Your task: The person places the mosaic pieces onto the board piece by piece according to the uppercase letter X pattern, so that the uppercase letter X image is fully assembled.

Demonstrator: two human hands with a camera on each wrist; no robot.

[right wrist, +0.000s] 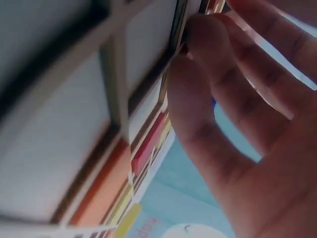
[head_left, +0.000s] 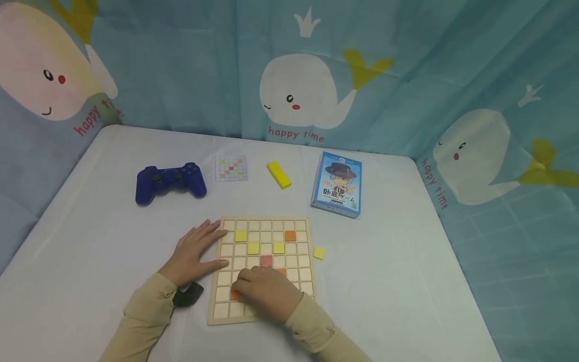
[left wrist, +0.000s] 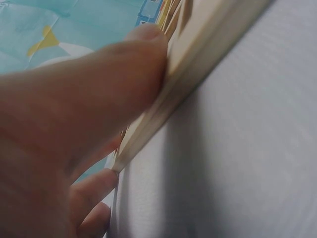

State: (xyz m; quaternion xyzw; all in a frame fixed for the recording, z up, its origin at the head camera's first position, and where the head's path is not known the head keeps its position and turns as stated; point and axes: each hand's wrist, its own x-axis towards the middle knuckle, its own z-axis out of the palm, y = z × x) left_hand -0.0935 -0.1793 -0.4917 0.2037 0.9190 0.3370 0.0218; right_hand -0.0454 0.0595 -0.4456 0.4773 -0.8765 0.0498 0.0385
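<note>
A shallow wooden grid board [head_left: 221, 321] lies on the table. Along its left side rests my left hand [head_left: 194, 256], fingers spread, with the thumb on its edge [left wrist: 183, 84]. My right hand [head_left: 269, 291] reaches over the lower half, fingers bent down to an orange tile [head_left: 235, 294] in a lower left cell. The fingertips' contact with this tile is hidden in the right wrist view. Yellow tiles [head_left: 241, 236], a red tile [head_left: 266, 261] and other orange tiles [head_left: 290, 236] sit in cells. One loose yellow tile [head_left: 318, 253] lies right of the board.
Behind the board are a blue game controller [head_left: 171, 182], a small pattern card [head_left: 231, 168], a yellow block [head_left: 278, 174] and a blue game box [head_left: 336, 183]. A whale-print curtain [head_left: 199, 75] surrounds the white table [head_left: 384, 281] at the back and sides.
</note>
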